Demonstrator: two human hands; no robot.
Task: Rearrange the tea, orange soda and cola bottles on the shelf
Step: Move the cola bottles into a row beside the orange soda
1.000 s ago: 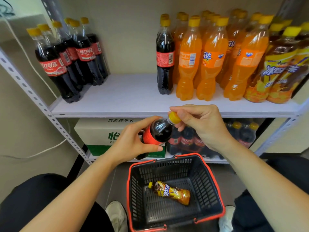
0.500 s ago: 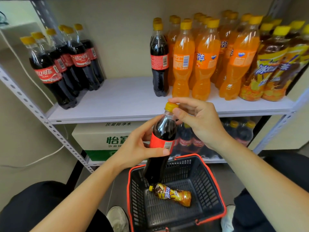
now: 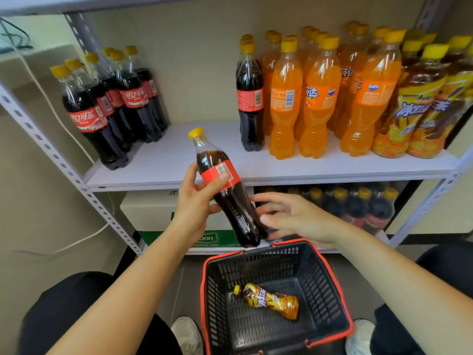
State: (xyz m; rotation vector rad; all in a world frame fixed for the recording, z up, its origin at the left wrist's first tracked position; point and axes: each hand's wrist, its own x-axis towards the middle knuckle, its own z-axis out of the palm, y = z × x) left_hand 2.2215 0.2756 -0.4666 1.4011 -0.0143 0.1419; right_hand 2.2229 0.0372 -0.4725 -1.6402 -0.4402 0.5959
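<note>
Head view, so: got a cola bottle gripped in the left hand. Fingers and thumb curled round the red label, cap tipped up and left, base hanging low in front of the shelf edge, just above the far rim of the basket. Got the right hand open, fingers spread, right by the bottle's lower half, holding nothing. Can't tell if actually touching.

Probably headed for the cola group at the shelf's left. Would stand it upright first and steady the base with the free right hand. Then set it down on the bare board just right of that group. Go slow there: tall, skinny, easy to domino.

Counting, left to right:
- Six caps in the cola group.
- One stray cola beside the soda, maybe another behind it.
- Three orange sodas up front, rows behind too overlapped to total.
- Two iced tea bottles in front at far right, more behind, cut off by the frame.
- One tea bottle lying in the basket.
</note>
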